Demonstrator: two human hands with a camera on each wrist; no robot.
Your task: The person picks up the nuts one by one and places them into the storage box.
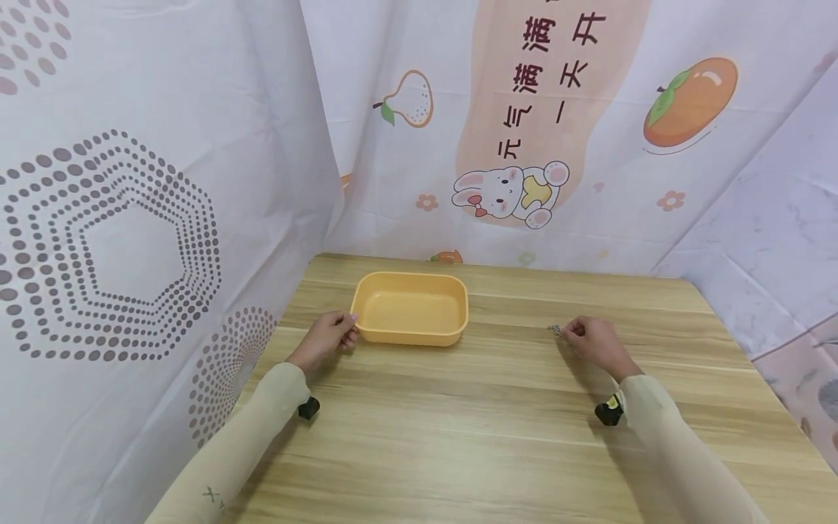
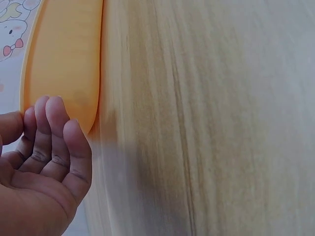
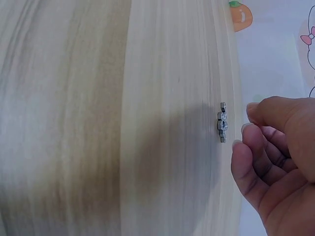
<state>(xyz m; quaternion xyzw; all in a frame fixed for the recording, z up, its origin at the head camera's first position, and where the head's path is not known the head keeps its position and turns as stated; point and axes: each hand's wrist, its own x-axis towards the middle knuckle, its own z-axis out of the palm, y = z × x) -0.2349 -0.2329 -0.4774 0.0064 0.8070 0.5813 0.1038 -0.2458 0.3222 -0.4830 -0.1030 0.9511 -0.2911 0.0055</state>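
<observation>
At the back left of the table stands a yellow-orange plastic basin (image 1: 411, 340), rectangular with rounded corners. My left hand (image 1: 329, 338) pinches its left rim between thumb and index finger. In the left wrist view the other fingers (image 2: 74, 142) lie loosely bent along the outside of the basin wall. On the right, a small cluster of silvery metal pieces, like hex nuts (image 3: 222, 123), lies on the wood. Just to the right of them hovers my right hand (image 1: 596, 343), thumb and fingertips apart, with nothing between them.
The light wood table (image 1: 419, 429) spreads in front of both arms. A printed cloth (image 1: 393, 175) with fruit and a rabbit hangs along its back edge. A patterned curtain (image 1: 150, 349) closes off the left side, and another cloth (image 1: 772, 247) hangs at the right.
</observation>
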